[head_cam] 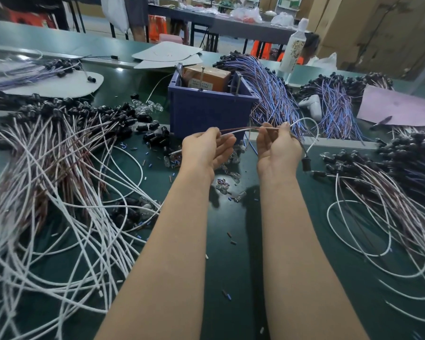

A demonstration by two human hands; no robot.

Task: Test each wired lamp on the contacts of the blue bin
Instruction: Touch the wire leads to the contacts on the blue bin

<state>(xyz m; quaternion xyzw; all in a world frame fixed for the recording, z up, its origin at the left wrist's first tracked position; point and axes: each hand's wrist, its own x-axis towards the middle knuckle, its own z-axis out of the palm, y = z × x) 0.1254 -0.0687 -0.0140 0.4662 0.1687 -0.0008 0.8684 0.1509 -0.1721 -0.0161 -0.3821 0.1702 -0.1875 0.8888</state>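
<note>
While wired lamps (59, 168) lie heaped at nine o'clock, the left hand (205, 149) pinches a wire (241, 129) by its end, the blue bin (206, 109) stands at twelve, and the right hand (277, 149) pinches the same wire, its black lamp (305, 164) dangling at three.

You face a dark table (243, 27) across pale floor (228, 46); cardboard boxes (378, 25) stand right of it, orange stools (261, 49) beneath it.

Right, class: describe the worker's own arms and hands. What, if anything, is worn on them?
No sleeves show: the left arm and right arm are bare down to the picture's edge. The left hand and right hand wear no gloves, and no ring, watch or band is visible.
</note>
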